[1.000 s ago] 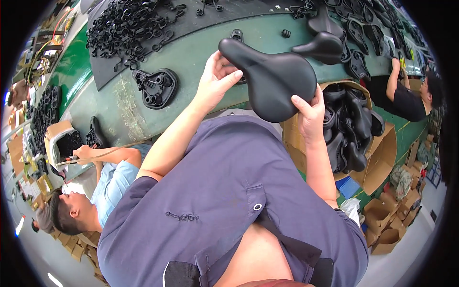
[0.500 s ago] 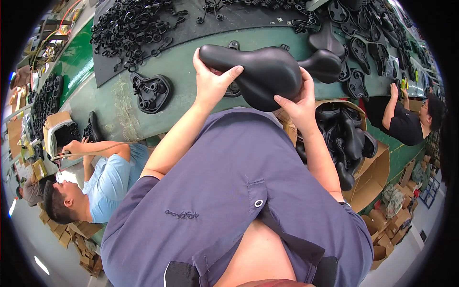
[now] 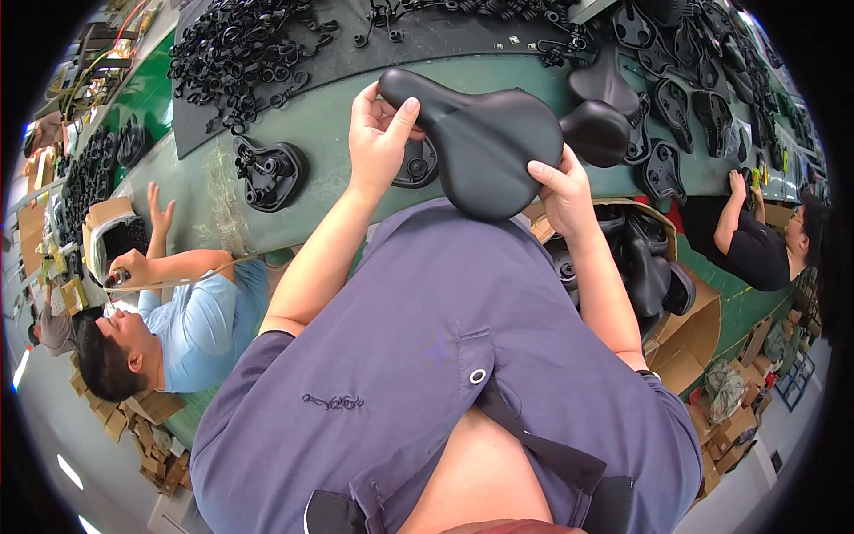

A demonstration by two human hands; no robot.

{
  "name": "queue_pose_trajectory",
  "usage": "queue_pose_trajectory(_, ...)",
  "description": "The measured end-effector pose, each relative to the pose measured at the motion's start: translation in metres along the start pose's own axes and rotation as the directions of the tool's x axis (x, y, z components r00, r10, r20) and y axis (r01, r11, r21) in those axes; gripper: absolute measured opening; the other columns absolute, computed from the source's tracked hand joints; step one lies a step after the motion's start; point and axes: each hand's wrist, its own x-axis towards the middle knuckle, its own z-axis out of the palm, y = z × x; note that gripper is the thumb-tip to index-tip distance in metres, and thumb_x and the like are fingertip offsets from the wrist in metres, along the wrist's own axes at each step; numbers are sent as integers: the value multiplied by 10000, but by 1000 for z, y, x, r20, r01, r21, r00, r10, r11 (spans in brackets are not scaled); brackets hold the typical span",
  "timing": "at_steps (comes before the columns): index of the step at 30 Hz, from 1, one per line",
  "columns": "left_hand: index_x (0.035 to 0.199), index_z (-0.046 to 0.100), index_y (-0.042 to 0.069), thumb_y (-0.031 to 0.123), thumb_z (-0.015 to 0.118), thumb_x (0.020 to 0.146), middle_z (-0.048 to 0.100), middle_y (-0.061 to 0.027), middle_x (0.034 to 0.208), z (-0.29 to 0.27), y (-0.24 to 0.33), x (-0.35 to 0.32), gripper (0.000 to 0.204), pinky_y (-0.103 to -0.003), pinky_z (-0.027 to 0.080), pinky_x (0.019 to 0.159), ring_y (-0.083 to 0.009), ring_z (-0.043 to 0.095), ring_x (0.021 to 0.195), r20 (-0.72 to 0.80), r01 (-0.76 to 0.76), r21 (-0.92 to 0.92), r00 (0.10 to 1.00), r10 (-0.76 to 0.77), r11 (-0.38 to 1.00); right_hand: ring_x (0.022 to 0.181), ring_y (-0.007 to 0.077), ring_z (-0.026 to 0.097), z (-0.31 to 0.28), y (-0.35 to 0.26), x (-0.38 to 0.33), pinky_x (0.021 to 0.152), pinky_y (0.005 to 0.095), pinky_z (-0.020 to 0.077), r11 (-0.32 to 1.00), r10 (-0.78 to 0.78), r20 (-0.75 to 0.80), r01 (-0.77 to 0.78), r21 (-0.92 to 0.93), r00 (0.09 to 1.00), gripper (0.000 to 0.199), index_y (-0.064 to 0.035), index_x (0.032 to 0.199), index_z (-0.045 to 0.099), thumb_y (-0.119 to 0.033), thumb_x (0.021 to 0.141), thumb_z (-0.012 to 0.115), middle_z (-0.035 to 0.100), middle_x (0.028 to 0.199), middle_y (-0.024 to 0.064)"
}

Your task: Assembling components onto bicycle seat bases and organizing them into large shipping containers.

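Both my hands hold one black bicycle saddle (image 3: 489, 147) above the near edge of the green table, its smooth top facing me. My left hand (image 3: 378, 138) is closed round the narrow nose, thumb on top. At the wide rear end, my right hand (image 3: 565, 191) grips the edge with its thumb on the cover and the fingers mostly behind. Partly hidden under the held saddle is a black saddle base (image 3: 416, 165) on the table. Another base (image 3: 269, 173) with its inner side up rests left of my left hand. Just beyond my right hand sits another finished saddle (image 3: 596, 133).
Small black parts (image 3: 236, 58) are heaped on a dark mat at the back left. Several saddle bases (image 3: 665, 173) cover the right side of the table. A cardboard box (image 3: 689, 334) of saddles stands by my right forearm. People work at left (image 3: 200, 316) and right (image 3: 747, 236).
The saddle has been turned in my hands, its nose rising and its wide rear dropping nearer me, so more of the top shows. At left, the other person's hand has lifted and opened.
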Motion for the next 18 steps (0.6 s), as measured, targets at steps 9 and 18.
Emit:
queue_pose_trajectory(9,1551,230,-24,115,891,866,578,-183,1327,24,-8,-12,962,-337,610,929,-212,687,1108,103,-58,57,993,52,997,1253,254,634,-27,-2,7,1095,414,501,977,213,29,-212,-14,977,547,29,1425,544,-169,952,734,648,1360,141)
queue_pose_trajectory(18,1306,457,-49,212,657,1075,723,-156,893,31,-14,6,402,-312,588,552,-206,700,633,-35,88,-72,995,-91,993,971,204,742,-13,-8,-6,836,364,629,874,416,-44,-386,297,908,402,16,1264,661,-305,1028,609,744,1149,120)
